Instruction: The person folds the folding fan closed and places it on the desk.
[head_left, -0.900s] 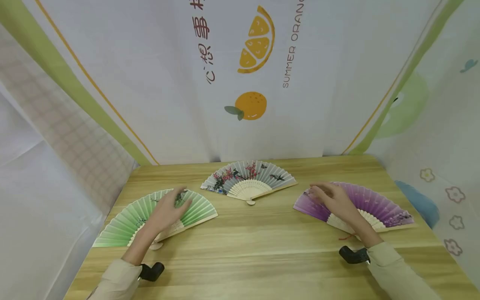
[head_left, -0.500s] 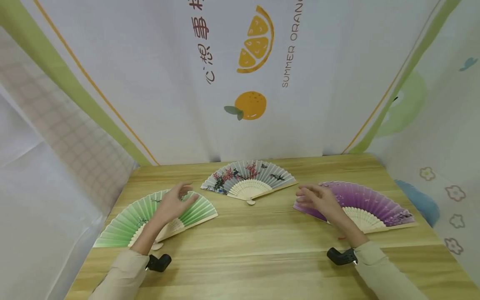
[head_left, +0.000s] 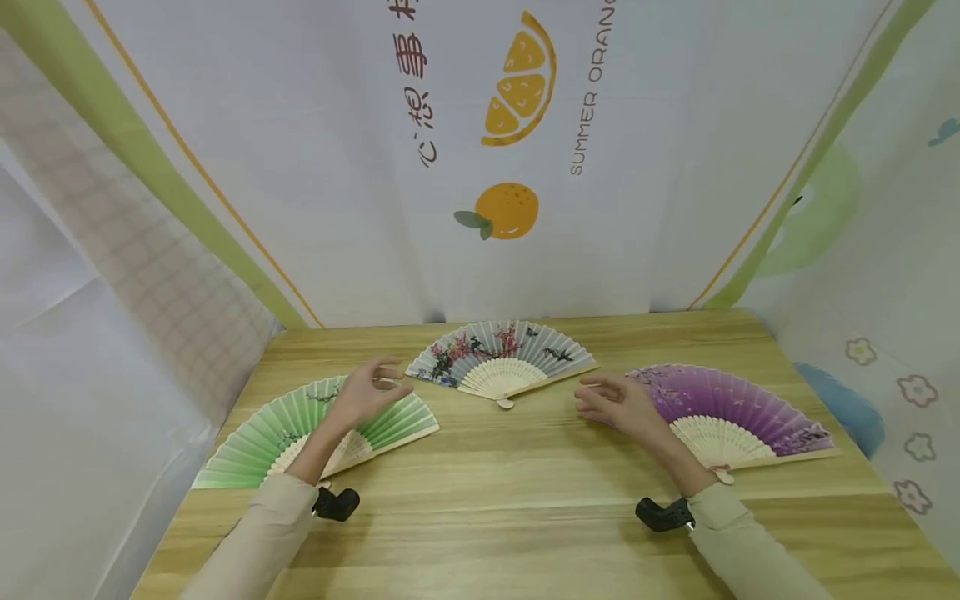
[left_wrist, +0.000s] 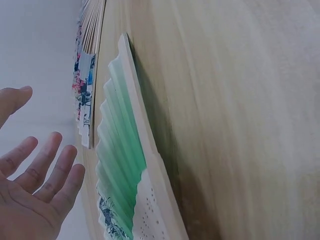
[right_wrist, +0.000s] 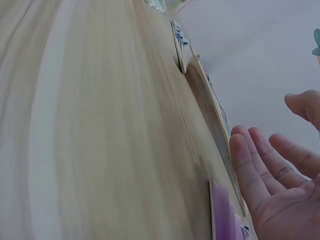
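Observation:
Three folding fans lie spread on the wooden table. A green fan (head_left: 255, 437) is at the left, a grey fan with red blossoms (head_left: 480, 346) at the back middle, and a purple fan (head_left: 738, 400) at the right. My left hand (head_left: 363, 396) hovers over the green fan's right part, fingers loosely bent and holding nothing. In the left wrist view its fingers spread beside the green fan (left_wrist: 120, 125). My right hand (head_left: 622, 408) hangs over the left end of the purple fan, its fingers relaxed around nothing. The right wrist view shows its palm near the purple fan (right_wrist: 222, 215).
The wooden table (head_left: 480, 508) stretches in front of both hands. Behind it hangs a white cloth (head_left: 600, 250) printed with oranges. A patterned cloth (head_left: 877, 317) hangs at the right side. Each wrist wears a black camera mount (head_left: 337, 504).
Both hands have moved inward toward the grey fan, the left to the right and the right to the left. More of the purple fan is uncovered. The fans have stayed in place.

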